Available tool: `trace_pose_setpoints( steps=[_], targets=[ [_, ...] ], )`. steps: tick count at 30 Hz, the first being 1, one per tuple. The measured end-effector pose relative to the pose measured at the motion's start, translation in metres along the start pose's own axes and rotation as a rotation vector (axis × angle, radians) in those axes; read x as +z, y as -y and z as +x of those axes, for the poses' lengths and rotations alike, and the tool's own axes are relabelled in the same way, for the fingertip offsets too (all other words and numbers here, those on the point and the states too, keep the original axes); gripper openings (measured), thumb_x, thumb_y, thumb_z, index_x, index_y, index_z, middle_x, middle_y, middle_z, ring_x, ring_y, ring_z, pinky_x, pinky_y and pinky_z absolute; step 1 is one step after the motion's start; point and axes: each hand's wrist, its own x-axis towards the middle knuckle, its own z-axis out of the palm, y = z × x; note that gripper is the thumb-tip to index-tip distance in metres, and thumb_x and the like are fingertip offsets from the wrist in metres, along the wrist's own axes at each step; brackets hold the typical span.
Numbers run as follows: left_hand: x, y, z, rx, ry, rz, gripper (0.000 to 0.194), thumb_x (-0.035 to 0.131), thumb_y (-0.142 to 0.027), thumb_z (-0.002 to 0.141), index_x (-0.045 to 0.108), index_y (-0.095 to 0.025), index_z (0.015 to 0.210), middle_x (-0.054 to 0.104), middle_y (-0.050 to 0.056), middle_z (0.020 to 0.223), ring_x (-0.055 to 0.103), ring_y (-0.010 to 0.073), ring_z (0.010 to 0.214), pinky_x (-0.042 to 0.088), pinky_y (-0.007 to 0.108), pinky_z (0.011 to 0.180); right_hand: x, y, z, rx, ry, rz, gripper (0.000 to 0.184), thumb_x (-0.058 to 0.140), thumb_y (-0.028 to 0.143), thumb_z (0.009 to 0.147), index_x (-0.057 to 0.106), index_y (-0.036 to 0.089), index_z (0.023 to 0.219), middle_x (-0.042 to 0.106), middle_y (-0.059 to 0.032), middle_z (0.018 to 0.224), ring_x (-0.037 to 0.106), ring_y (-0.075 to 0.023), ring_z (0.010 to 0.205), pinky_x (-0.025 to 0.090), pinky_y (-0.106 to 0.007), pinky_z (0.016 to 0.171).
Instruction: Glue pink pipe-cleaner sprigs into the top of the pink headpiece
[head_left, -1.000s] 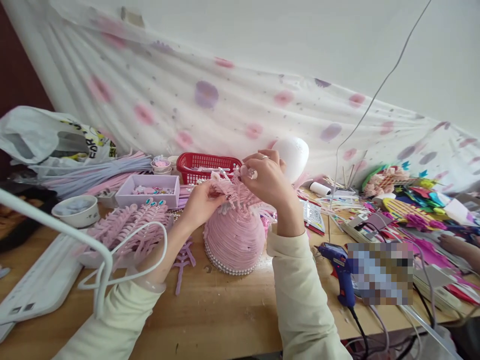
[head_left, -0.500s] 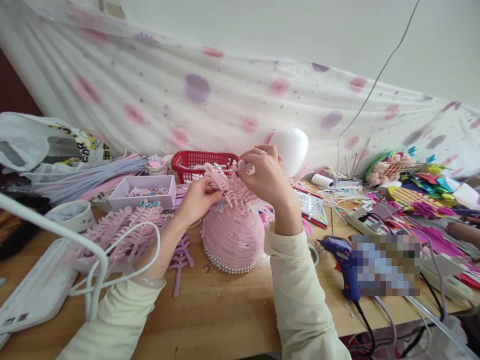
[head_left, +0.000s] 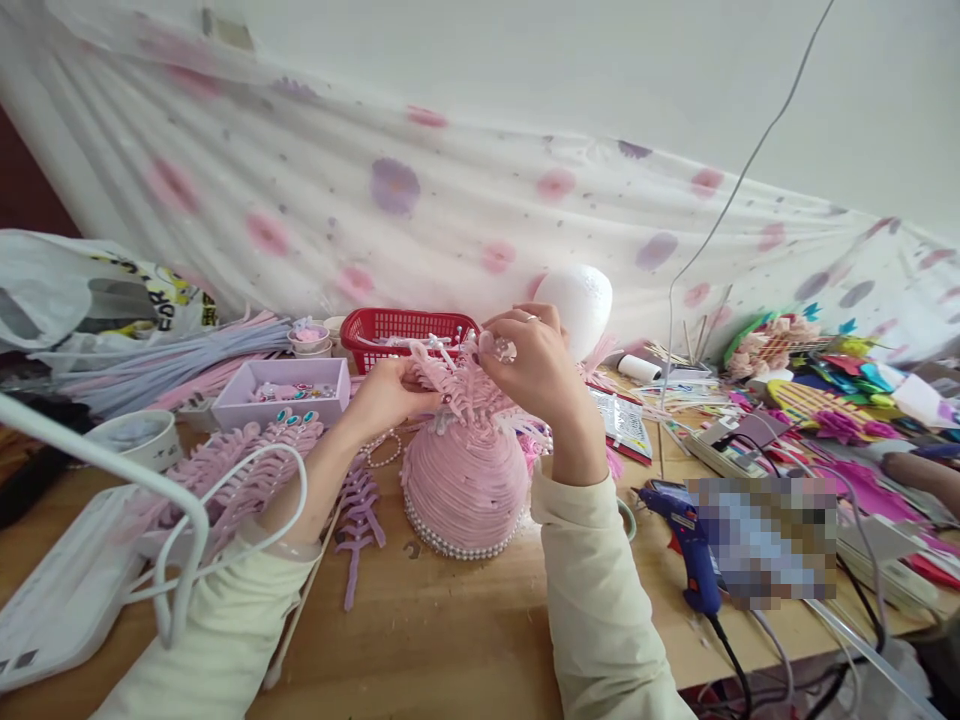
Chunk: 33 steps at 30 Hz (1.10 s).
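A pink yarn-like dome (head_left: pixel 463 470), edged along its base with rows of pearls, stands on the table before me. Pink feather-shaped chenille pieces (head_left: pixel 469 395) rise from its top. The thumb and fingers of my left hand (head_left: pixel 390 398) close on the left side of one pink chenille feather. On the other side, my right hand (head_left: pixel 529 372) pinches near the top of the pink chenille feathers; its fingertips are partly hidden by the hand itself. A ring with a large clear ornament shows on this hand.
Behind stand a red basket (head_left: pixel 409 328) and a white foam head (head_left: pixel 581 305). A lilac box (head_left: pixel 281 393) of gems and more pink feathers (head_left: pixel 225 470) lie left. Rightward are a blue glue gun (head_left: pixel 694 560), cables and another person's arm (head_left: pixel 926 480). A white cable (head_left: pixel 180 520) loops near my left arm.
Both hands keep their grip at the dome's top, with small shifts. My left forearm has moved slightly left and down, uncovering a thin stick. The other person's arm reaches further in at right.
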Motion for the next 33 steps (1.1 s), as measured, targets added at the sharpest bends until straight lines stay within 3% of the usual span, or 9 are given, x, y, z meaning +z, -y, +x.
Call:
trace_pose_setpoints(
  steps=[11, 16, 23, 27, 33],
  targets=[
    [-0.003, 0.000, 0.005, -0.006, 0.003, 0.048, 0.015, 0.080, -0.018, 0.047, 0.071, -0.018, 0.060, 0.072, -0.001, 0.062, 0.063, 0.0167, 0.058, 0.050, 0.026, 0.054, -0.001, -0.001, 0.001, -0.027, 0.004, 0.000, 0.012, 0.061, 0.032, 0.090, 0.070, 0.024, 0.088, 0.071, -0.0058, 0.110, 0.046, -0.0338, 0.124, 0.034, -0.054, 0.103],
    [-0.007, 0.003, 0.007, -0.009, 0.046, 0.022, 0.017, 0.081, -0.018, 0.049, 0.073, -0.020, 0.064, 0.074, 0.001, 0.066, 0.067, 0.0213, 0.064, 0.054, 0.031, 0.060, -0.020, 0.004, -0.005, -0.059, -0.129, 0.072, 0.015, 0.066, 0.037, 0.089, 0.070, 0.025, 0.096, 0.071, -0.0050, 0.114, 0.053, -0.0290, 0.120, 0.041, -0.047, 0.102],
    [-0.008, 0.005, 0.007, 0.023, 0.070, 0.097, 0.012, 0.076, -0.015, 0.053, 0.073, -0.019, 0.065, 0.074, 0.002, 0.070, 0.068, 0.0225, 0.066, 0.054, 0.033, 0.064, -0.057, 0.010, -0.028, -0.012, -0.371, 0.140, 0.017, 0.061, 0.037, 0.093, 0.072, 0.024, 0.086, 0.074, -0.0017, 0.092, 0.068, -0.0203, 0.093, 0.049, -0.035, 0.084],
    [-0.007, 0.004, 0.007, 0.021, 0.078, 0.171, 0.014, 0.075, -0.021, 0.055, 0.074, -0.018, 0.068, 0.076, 0.002, 0.074, 0.069, 0.0228, 0.072, 0.054, 0.031, 0.067, -0.064, 0.008, -0.034, 0.066, -0.406, 0.117, 0.018, 0.065, 0.039, 0.091, 0.073, 0.025, 0.084, 0.074, 0.0003, 0.084, 0.068, -0.0176, 0.081, 0.048, -0.031, 0.070],
    [-0.004, 0.002, 0.005, 0.016, 0.085, 0.229, 0.025, 0.073, -0.027, 0.058, 0.073, -0.015, 0.080, 0.078, 0.005, 0.086, 0.071, 0.0260, 0.085, 0.055, 0.037, 0.081, -0.065, 0.007, -0.035, 0.071, -0.395, 0.154, 0.021, 0.065, 0.041, 0.090, 0.074, 0.024, 0.082, 0.075, -0.0003, 0.082, 0.067, -0.0164, 0.076, 0.045, -0.030, 0.065]
  ],
)
